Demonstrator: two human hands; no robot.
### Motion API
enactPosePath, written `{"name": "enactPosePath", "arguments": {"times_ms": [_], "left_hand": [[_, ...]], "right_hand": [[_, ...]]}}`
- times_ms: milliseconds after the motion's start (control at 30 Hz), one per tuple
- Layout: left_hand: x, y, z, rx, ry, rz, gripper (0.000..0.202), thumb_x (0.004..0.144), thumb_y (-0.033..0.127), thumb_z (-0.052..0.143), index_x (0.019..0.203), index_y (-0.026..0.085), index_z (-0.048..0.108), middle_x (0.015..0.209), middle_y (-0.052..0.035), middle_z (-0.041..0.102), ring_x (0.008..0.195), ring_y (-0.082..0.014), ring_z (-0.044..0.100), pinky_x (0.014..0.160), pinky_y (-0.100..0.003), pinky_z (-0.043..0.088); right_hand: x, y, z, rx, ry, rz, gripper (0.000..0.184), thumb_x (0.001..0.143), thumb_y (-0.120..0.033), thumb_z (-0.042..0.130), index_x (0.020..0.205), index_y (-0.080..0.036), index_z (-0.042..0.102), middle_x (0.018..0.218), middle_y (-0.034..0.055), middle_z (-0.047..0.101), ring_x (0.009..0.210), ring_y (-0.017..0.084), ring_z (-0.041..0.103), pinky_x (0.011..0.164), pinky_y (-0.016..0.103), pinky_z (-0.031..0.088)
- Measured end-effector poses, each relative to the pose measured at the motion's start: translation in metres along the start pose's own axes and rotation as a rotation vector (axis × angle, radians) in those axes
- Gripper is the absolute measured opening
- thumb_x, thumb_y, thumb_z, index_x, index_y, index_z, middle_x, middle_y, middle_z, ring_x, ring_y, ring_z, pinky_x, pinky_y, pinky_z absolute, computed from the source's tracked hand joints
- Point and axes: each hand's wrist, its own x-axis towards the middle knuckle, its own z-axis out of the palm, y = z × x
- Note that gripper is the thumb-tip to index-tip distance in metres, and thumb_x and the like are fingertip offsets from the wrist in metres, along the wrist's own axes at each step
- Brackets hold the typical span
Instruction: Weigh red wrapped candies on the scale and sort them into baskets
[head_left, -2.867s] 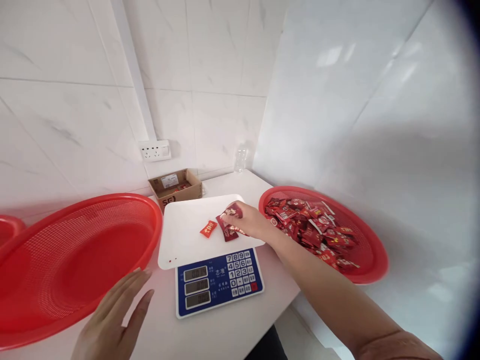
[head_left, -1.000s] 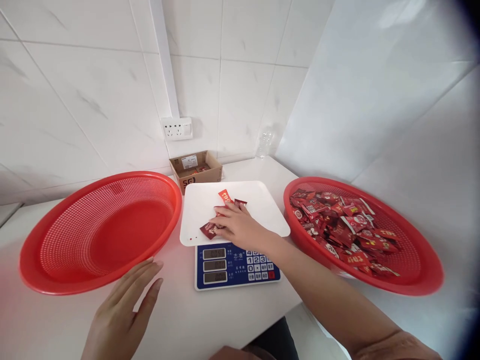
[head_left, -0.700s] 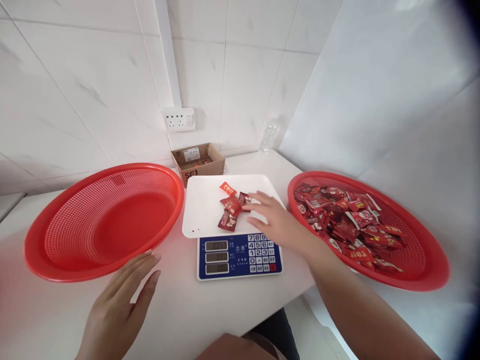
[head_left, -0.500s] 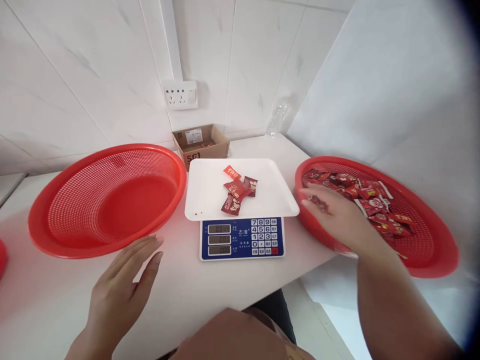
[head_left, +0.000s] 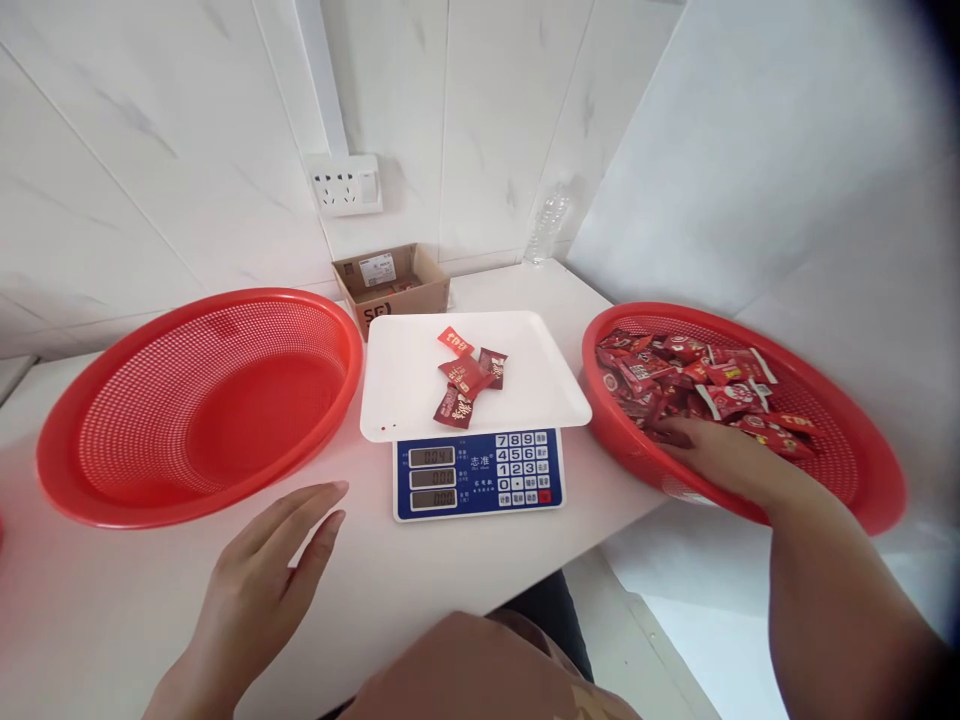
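Right hand [head_left: 716, 458] inside red mesh basket [head_left: 847, 450], fingers pointing left, long axis across rim, at wrapped red candies [head_left: 675, 375], grip unclear | earlier: over scale tray [head_left: 405, 375] | left hand [head_left: 251, 600] open, fingers apart, beside other red basket [head_left: 202, 400]

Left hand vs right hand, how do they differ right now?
The left hand is over the white counter, open, while the right hand is down in the red basket among red packets. The left hand visibly holds nothing; the right hand's fingers are partly hidden, so its hold can't be told. Both are bare.
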Motion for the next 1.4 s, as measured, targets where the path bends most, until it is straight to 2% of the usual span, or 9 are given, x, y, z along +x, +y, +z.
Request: {"name": "enactPosePath", "arguments": {"times_ms": [100, 200, 400, 500, 700, 900, 1067, 1267, 1400], "left_hand": [[0.001, 0.000, -0.001, 0.003, -0.013, 0.006, 0.023, 0.091, 0.030, 0.046, 0.108, 0.024, 0.059, 0.096, -0.0032, 0.073, 0.087, -0.0171, 0.069, 0.075, -0.024, 0.055], [0.001, -0.001, -0.001, 0.008, -0.011, 0.012, 0.023, 0.091, 0.031, 0.046, 0.107, 0.022, 0.060, 0.094, -0.0045, 0.072, 0.085, -0.0171, 0.069, 0.075, -0.023, 0.055], [0.002, -0.002, 0.001, 0.012, -0.013, 0.038, 0.027, 0.093, 0.038, 0.042, 0.106, 0.023, 0.060, 0.093, -0.0036, 0.073, 0.083, -0.0161, 0.070, 0.072, -0.021, 0.055], [0.003, -0.001, 0.004, 0.011, -0.029, 0.040, 0.027, 0.093, 0.039, 0.042, 0.106, 0.024, 0.060, 0.094, -0.0025, 0.073, 0.084, -0.0153, 0.070, 0.071, -0.020, 0.056], [0.001, 0.001, 0.004, -0.002, -0.027, 0.070, 0.026, 0.093, 0.039, 0.043, 0.108, 0.026, 0.059, 0.096, -0.0012, 0.073, 0.085, -0.0137, 0.070, 0.074, -0.019, 0.056], [-0.009, -0.002, -0.006, 0.052, -0.014, 0.039, 0.027, 0.093, 0.041, 0.042, 0.110, 0.027, 0.059, 0.096, 0.0003, 0.074, 0.084, -0.0126, 0.070, 0.071, -0.018, 0.056], [-0.015, -0.008, -0.005, 0.075, -0.037, 0.005, 0.029, 0.092, 0.044, 0.041, 0.109, 0.029, 0.059, 0.095, 0.0019, 0.074, 0.082, -0.0129, 0.071, 0.068, -0.017, 0.057], [-0.011, -0.006, -0.001, 0.005, -0.088, -0.001, 0.027, 0.092, 0.038, 0.045, 0.111, 0.026, 0.059, 0.098, -0.0016, 0.073, 0.087, -0.0155, 0.070, 0.074, -0.021, 0.057], [-0.002, 0.003, 0.007, -0.047, -0.099, 0.035, 0.024, 0.092, 0.031, 0.045, 0.110, 0.022, 0.059, 0.098, -0.0047, 0.072, 0.087, -0.0167, 0.069, 0.075, -0.024, 0.056]], "right_hand": [[-0.001, -0.003, -0.002, 0.059, -0.170, 0.006, 0.014, 0.074, -0.026, 0.055, 0.077, -0.024, 0.068, 0.087, 0.0091, 0.073, 0.077, 0.025, 0.066, 0.068, 0.034, 0.045], [-0.002, -0.003, -0.007, 0.022, -0.108, 0.022, 0.012, 0.076, -0.029, 0.052, 0.070, -0.025, 0.061, 0.076, 0.0065, 0.070, 0.072, 0.026, 0.064, 0.065, 0.035, 0.043], [-0.014, -0.035, -0.033, 0.134, 0.352, 0.197, 0.019, 0.078, -0.041, 0.054, 0.084, -0.025, 0.063, 0.082, 0.0075, 0.069, 0.077, 0.026, 0.062, 0.070, 0.037, 0.043], [-0.010, -0.075, -0.032, 0.418, 0.476, 0.040, 0.021, 0.073, -0.039, 0.061, 0.087, -0.023, 0.065, 0.091, 0.0064, 0.070, 0.086, 0.024, 0.063, 0.080, 0.037, 0.045], [0.039, -0.167, 0.012, 0.798, 0.103, -0.344, 0.019, 0.078, -0.029, 0.058, 0.094, -0.019, 0.060, 0.079, 0.0016, 0.068, 0.067, 0.016, 0.065, 0.061, 0.029, 0.053], [0.060, -0.218, 0.029, 0.708, 0.038, -0.456, 0.009, 0.080, -0.022, 0.056, 0.078, -0.019, 0.064, 0.076, 0.0007, 0.070, 0.064, 0.014, 0.064, 0.062, 0.027, 0.051], [0.042, -0.203, 0.022, 0.582, 0.133, -0.527, 0.016, 0.082, -0.029, 0.055, 0.082, -0.021, 0.069, 0.092, 0.0047, 0.070, 0.086, 0.020, 0.062, 0.080, 0.034, 0.047], [-0.003, -0.118, 0.005, 0.457, 0.390, -0.373, 0.029, 0.085, -0.036, 0.049, 0.101, -0.020, 0.067, 0.105, 0.0066, 0.069, 0.093, 0.021, 0.063, 0.081, 0.035, 0.049], [-0.025, -0.068, 0.005, 0.233, 0.279, -0.172, 0.041, 0.084, -0.037, 0.048, 0.118, -0.019, 0.061, 0.118, 0.0086, 0.065, 0.105, 0.027, 0.060, 0.091, 0.044, 0.046]]}}
